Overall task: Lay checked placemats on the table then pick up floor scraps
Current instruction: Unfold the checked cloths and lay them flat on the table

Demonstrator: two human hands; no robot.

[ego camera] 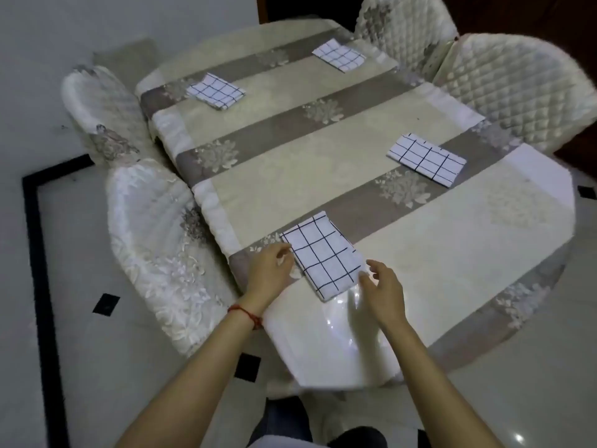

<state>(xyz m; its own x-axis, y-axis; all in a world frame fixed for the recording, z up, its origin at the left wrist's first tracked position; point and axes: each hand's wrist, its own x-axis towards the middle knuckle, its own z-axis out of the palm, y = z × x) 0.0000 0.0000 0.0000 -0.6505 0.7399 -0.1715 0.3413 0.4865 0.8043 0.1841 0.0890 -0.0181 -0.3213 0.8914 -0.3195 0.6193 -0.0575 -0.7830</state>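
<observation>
A folded white placemat with black checks (pixel 323 257) lies near the front edge of the table (pixel 468 253). My left hand (pixel 268 270) rests at its left edge, fingers apart and touching the cloth. On the mat's right side my right hand (pixel 384 289) hovers with loosely spread fingers, holding nothing. Further checked placemats lie at the right side (pixel 426 160), the far left (pixel 215 91) and the far end (pixel 339 55) of the table. No floor scraps can be made out.
The table wears a cream cloth with grey floral bands. Covered chairs stand at the left (pixel 151 253), (pixel 103 114) and at the right (pixel 517 88), (pixel 407 27). The pale tiled floor (pixel 80 367) has a black border line and small black squares.
</observation>
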